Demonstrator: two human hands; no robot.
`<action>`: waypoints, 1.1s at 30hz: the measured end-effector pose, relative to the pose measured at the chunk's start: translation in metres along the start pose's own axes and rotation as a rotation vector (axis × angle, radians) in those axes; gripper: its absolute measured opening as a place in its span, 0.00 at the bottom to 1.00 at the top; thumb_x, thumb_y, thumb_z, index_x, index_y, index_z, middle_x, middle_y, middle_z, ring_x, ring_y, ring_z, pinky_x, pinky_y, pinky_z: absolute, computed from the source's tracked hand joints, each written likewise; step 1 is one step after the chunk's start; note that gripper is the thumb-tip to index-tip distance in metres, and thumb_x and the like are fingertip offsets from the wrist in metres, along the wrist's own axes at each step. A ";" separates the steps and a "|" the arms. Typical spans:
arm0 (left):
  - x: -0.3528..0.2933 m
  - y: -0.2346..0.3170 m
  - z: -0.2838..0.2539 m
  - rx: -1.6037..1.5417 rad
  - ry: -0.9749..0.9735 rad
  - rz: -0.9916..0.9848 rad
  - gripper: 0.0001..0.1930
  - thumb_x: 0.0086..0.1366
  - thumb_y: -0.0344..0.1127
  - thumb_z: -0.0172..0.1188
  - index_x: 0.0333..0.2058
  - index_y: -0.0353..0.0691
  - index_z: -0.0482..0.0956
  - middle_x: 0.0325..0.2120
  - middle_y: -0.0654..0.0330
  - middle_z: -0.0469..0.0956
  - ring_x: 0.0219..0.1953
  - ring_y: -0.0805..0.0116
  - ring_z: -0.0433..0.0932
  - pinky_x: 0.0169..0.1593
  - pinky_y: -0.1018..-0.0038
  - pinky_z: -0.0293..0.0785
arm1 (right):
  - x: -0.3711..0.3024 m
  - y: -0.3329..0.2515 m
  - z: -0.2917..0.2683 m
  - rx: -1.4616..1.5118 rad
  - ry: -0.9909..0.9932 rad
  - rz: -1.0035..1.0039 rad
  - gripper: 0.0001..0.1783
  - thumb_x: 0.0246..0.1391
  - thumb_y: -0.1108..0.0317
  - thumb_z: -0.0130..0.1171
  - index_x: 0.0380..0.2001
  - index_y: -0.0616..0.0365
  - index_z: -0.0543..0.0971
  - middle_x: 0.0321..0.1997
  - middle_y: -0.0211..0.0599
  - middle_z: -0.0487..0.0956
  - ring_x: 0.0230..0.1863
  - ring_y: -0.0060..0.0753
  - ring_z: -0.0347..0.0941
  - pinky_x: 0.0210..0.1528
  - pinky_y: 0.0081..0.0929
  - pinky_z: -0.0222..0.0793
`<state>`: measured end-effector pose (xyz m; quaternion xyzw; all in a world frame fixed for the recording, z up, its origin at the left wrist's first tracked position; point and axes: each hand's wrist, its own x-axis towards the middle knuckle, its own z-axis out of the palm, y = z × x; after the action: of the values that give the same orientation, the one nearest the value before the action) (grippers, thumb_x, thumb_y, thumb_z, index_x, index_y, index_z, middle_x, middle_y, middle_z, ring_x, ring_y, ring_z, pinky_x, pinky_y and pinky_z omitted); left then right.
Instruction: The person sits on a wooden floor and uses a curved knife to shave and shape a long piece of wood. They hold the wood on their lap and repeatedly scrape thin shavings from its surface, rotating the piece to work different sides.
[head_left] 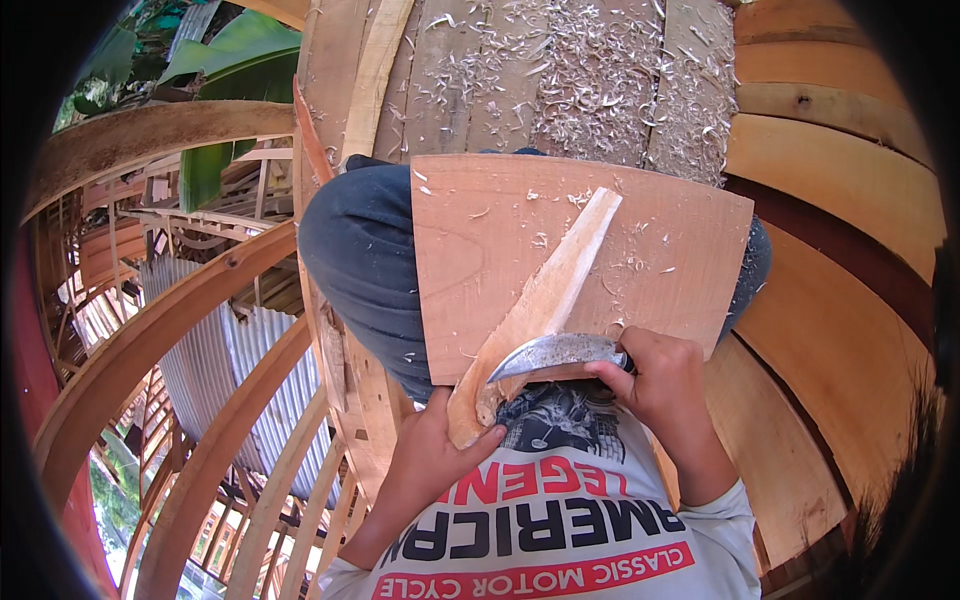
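My left hand (435, 440) grips the thick, hooked end of a pale, partly carved piece of wood (550, 285). The wood slants up and right, its narrow end resting over a flat wooden board (465, 230) on my lap. My right hand (662, 372) is closed round the handle of a knife (565, 348), most of that handle being hidden by the fingers. The broad, curved blade points left and lies over the thick part of the wood, its tip near a rough hollow; whether the edge touches the wood I cannot tell. A few shavings dot the board.
Dark trousers (355, 265) cover my bent legs beneath the board. Curled shavings (600, 85) are strewn thickly over the planks ahead. Slatted wooden railing (175, 340) curves along the left, with corrugated metal sheets (260, 370) beyond it. Wide planks (840, 330) line the right.
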<state>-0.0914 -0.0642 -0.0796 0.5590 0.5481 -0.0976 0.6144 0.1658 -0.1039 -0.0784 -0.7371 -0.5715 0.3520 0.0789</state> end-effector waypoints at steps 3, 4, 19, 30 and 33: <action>-0.003 -0.003 0.002 -0.012 -0.003 -0.001 0.31 0.52 0.48 0.66 0.44 0.29 0.68 0.27 0.42 0.78 0.32 0.47 0.80 0.36 0.62 0.75 | 0.012 0.015 -0.006 -0.095 0.216 0.166 0.23 0.50 0.50 0.61 0.19 0.61 0.74 0.15 0.47 0.72 0.19 0.49 0.73 0.21 0.36 0.64; -0.005 -0.004 0.001 0.001 -0.019 -0.019 0.31 0.52 0.49 0.66 0.44 0.29 0.67 0.27 0.43 0.79 0.32 0.46 0.80 0.36 0.62 0.75 | 0.016 0.030 -0.014 -0.096 0.262 0.294 0.22 0.51 0.52 0.61 0.19 0.61 0.74 0.15 0.48 0.71 0.19 0.50 0.73 0.21 0.37 0.64; 0.008 -0.001 -0.003 -0.050 -0.097 -0.025 0.31 0.51 0.42 0.66 0.49 0.29 0.66 0.35 0.43 0.79 0.39 0.52 0.80 0.43 0.67 0.74 | -0.006 0.000 0.003 -0.029 0.041 0.019 0.25 0.44 0.47 0.65 0.16 0.58 0.72 0.14 0.42 0.72 0.16 0.45 0.72 0.19 0.34 0.65; 0.002 -0.002 -0.001 -0.025 -0.083 -0.045 0.29 0.51 0.40 0.67 0.47 0.29 0.67 0.33 0.46 0.79 0.38 0.56 0.80 0.42 0.69 0.74 | 0.000 0.012 -0.006 -0.142 0.286 0.233 0.26 0.45 0.50 0.65 0.15 0.61 0.70 0.11 0.46 0.67 0.15 0.46 0.68 0.18 0.33 0.60; 0.001 -0.007 -0.001 -0.017 -0.086 -0.042 0.31 0.51 0.42 0.66 0.48 0.29 0.66 0.33 0.45 0.79 0.38 0.53 0.80 0.41 0.67 0.74 | 0.006 0.036 -0.021 -0.066 0.365 0.407 0.25 0.48 0.52 0.64 0.16 0.64 0.69 0.12 0.51 0.65 0.14 0.47 0.66 0.18 0.32 0.58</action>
<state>-0.0965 -0.0653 -0.0846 0.5374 0.5337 -0.1298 0.6400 0.2078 -0.1049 -0.0840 -0.8903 -0.3990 0.2030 0.0839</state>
